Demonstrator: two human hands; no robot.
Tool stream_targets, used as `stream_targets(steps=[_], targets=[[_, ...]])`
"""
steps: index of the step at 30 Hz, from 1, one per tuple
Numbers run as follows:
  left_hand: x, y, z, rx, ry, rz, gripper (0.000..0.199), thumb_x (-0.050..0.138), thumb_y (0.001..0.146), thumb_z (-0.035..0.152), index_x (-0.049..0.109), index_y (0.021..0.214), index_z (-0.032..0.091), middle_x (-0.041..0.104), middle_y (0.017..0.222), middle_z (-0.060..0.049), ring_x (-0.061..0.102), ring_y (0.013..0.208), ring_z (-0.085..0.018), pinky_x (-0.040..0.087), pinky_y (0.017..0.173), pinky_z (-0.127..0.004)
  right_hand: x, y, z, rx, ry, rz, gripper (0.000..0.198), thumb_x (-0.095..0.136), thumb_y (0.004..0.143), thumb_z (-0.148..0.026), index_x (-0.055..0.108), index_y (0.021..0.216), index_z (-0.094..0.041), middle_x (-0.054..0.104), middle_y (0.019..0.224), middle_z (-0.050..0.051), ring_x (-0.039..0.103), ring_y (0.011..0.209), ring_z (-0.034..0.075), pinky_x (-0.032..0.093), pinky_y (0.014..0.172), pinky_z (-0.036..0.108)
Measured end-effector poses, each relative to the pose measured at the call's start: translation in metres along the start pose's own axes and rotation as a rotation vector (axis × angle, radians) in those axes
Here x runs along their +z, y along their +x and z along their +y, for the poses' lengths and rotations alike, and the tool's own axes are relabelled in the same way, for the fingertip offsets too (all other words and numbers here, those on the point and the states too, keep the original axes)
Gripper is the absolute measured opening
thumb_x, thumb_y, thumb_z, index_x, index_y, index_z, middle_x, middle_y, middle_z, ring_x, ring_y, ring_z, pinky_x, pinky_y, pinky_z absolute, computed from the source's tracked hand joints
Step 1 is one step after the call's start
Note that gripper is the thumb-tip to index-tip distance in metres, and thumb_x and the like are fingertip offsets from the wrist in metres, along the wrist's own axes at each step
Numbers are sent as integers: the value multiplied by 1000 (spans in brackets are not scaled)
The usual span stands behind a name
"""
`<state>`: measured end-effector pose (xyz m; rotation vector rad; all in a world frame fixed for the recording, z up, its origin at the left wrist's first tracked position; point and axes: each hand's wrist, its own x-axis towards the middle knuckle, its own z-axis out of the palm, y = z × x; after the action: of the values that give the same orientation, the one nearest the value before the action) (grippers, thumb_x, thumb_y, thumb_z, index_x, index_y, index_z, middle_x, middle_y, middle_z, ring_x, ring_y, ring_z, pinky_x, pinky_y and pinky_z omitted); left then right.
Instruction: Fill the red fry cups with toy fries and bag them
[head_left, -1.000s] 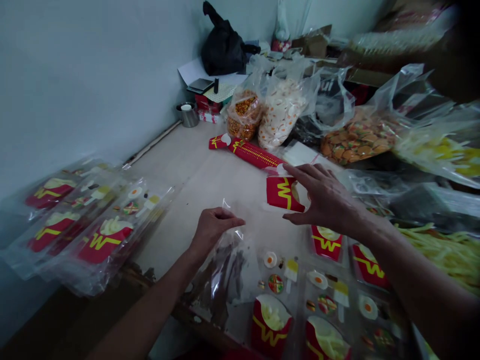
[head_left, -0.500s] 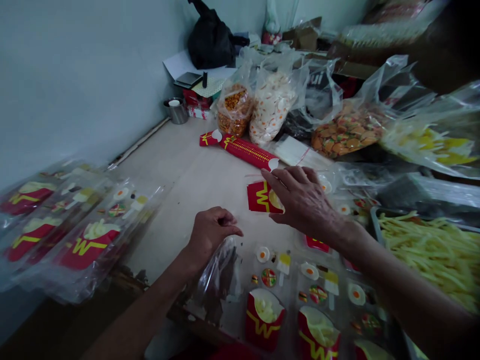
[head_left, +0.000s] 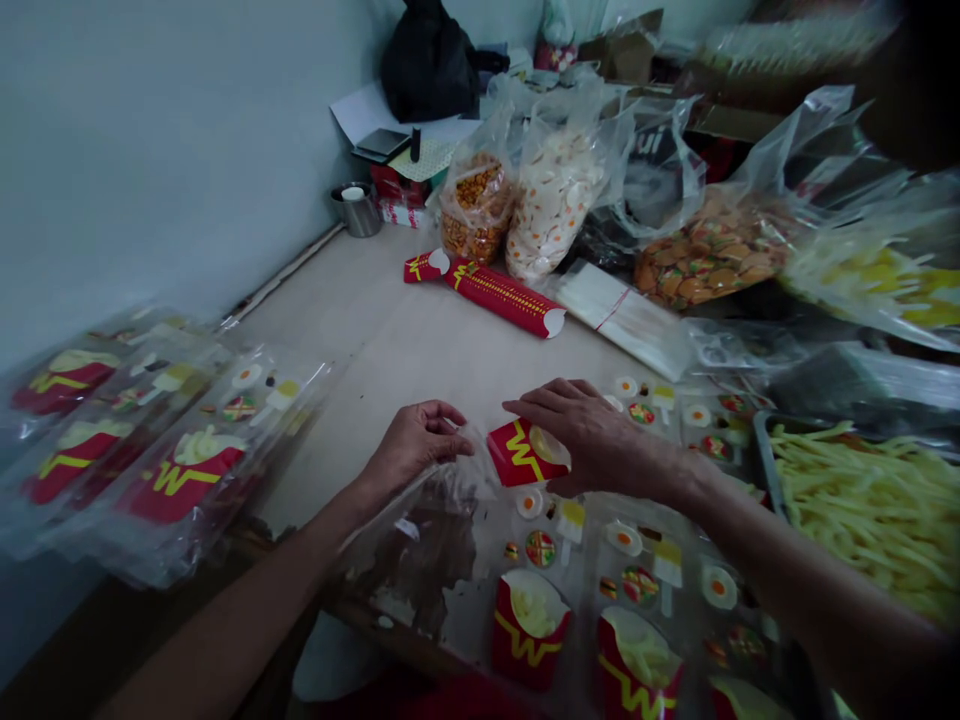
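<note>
My left hand pinches the edge of a clear plastic bag, its film hanging down over the table's front edge. My right hand grips a red fries carton with a yellow zigzag mark, turned on its side; something pale shows at its open end. The carton's left end is right beside the bag's mouth; whether it is inside I cannot tell. Just below lies a filled packet holding a fries carton, with a toy egg and other small food pieces above it.
Filled packets lie stacked at left. Nested red cartons lie mid-table, near flat plastic bags. A tray of fries stands at right. Bags of small pieces line the back. A metal cup stands by the wall.
My right hand has brought the fries carton down and left, close to my left hand. My left hand has risen slightly, lifting the bag's edge and spreading it. The view has shifted a little.
</note>
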<state>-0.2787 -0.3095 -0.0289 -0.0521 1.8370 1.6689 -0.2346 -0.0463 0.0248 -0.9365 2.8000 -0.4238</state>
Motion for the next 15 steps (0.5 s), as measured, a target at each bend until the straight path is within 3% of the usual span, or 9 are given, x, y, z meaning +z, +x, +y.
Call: stream_targets(steps=[7, 12, 15], targets=[[-3, -10, -5, -83, 69, -130, 37, 86, 65, 32, 73, 95, 16, 69, 74, 1, 58, 61, -9, 44, 61, -22, -1, 8, 1, -133, 43, -84, 96, 87, 60, -37, 49, 146, -20, 60, 136, 12, 53, 119, 31, 35, 104, 45], [-6, 8, 23, 30, 351, -467, 30, 75, 79, 39, 76, 99, 16, 75, 96, -6, 65, 83, -17, 47, 75, -25, 7, 10, -4, -132, -63, -110, 100, 87, 60, -32, 43, 149, -16, 58, 140, 15, 51, 122, 33, 33, 105, 46], [3, 36, 53, 138, 494, -626, 29, 71, 82, 33, 75, 105, 16, 75, 99, -6, 66, 87, -19, 47, 78, -27, 5, 11, -6, -20, -70, -87, 103, 86, 62, -33, 38, 151, -14, 60, 137, 16, 54, 119, 33, 36, 101, 45]])
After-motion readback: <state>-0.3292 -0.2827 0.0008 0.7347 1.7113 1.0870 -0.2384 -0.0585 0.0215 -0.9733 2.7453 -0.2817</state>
